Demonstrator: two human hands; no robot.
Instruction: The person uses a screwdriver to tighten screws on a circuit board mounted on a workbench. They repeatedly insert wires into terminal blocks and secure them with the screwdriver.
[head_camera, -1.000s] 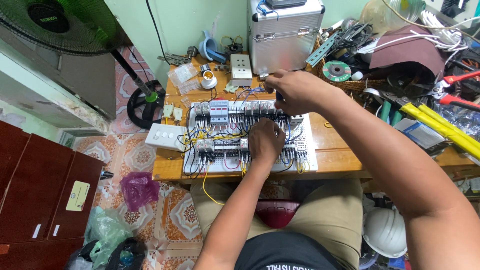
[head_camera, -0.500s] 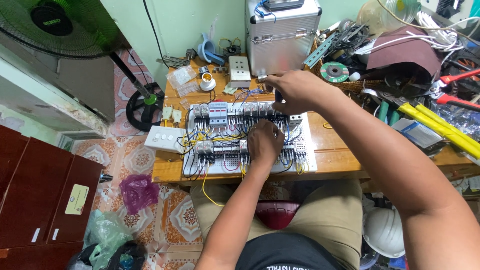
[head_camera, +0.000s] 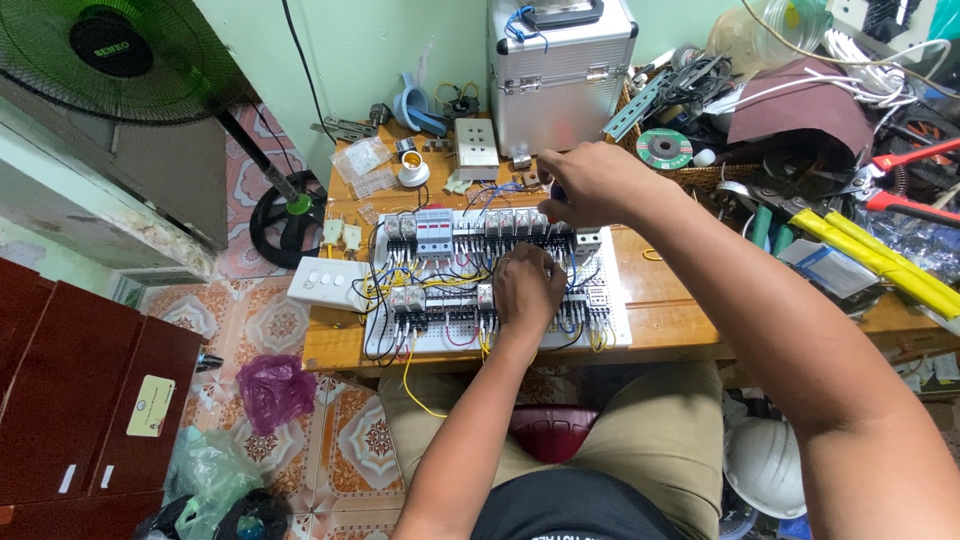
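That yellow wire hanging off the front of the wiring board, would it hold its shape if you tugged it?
Probably not: the yellow wire droops in a loose curve below the table edge, so it looks floppy and light. Its upper end disappears among parts on the white wiring board, so a tug would likely pull there rather than free it.

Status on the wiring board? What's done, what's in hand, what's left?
Done, by the look of it: the white perforated panel carries two rows of mounted breakers and relays, already laced with blue, yellow and black wires. In hand: left hand presses on the lower row, right hand works at the upper row's right end. Left: a loose yellow wire hangs off the front edge; the white switch plate lies beside the panel.
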